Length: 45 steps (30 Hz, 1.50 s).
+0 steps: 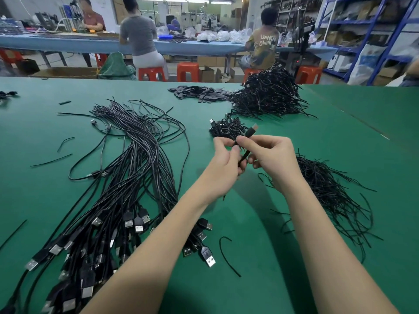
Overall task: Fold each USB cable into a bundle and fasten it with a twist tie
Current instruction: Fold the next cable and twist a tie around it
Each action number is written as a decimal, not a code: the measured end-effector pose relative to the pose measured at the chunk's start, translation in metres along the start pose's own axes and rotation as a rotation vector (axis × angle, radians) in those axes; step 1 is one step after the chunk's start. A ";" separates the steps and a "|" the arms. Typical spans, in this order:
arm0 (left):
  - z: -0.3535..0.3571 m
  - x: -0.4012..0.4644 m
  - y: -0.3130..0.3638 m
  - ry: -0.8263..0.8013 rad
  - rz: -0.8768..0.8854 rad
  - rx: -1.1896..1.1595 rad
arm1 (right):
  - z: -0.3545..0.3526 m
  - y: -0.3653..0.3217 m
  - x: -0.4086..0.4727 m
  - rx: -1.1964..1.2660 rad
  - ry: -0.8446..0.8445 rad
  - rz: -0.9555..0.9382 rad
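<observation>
My green table [340, 132] carries loose cables [127, 177]. Right of them lies a twist tie pile [328, 189]; beyond them, a small bundle heap [226, 129] and a big one [267, 96].

Worktop [340, 155]: plain green. USB cables [136, 155]: black, silver plugs. Twist ties [328, 191]: black. Stools [188, 71]: orange-red.

On the table [340, 137], loose cables [127, 177] lie left of the hands and twist ties [328, 191] right. A small bundle heap [226, 129] sits just behind the hands, a big heap [269, 94] farther back.
</observation>
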<state>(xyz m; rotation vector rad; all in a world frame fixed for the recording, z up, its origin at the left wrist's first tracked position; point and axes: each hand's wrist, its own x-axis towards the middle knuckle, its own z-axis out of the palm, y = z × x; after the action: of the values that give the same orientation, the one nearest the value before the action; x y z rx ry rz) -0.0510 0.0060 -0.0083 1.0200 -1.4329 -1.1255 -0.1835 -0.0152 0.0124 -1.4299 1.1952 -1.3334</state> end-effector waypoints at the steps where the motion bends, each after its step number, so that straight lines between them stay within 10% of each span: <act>1: 0.001 0.001 0.000 0.015 -0.011 -0.030 | 0.000 0.000 0.000 0.024 0.011 0.020; 6: -0.001 0.005 -0.007 0.075 -0.077 -0.121 | -0.009 -0.002 -0.001 0.006 -0.030 0.134; 13: -0.014 0.011 -0.017 0.195 -0.176 -0.297 | -0.035 0.014 0.005 -0.996 -0.026 0.318; 19: -0.016 0.010 -0.017 0.200 -0.167 -0.276 | -0.021 0.024 0.001 -1.104 -0.046 0.330; 29: -0.021 0.008 -0.017 0.200 -0.176 -0.147 | -0.015 0.001 0.000 -0.107 -0.188 0.047; 45: -0.019 0.004 -0.013 0.064 -0.043 0.287 | -0.001 -0.008 -0.010 -0.153 -0.336 -0.074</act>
<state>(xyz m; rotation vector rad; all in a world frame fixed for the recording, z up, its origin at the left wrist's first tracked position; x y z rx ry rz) -0.0320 -0.0035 -0.0188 1.2807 -1.5564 -0.9250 -0.1833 -0.0042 0.0180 -1.7425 1.0450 -1.0134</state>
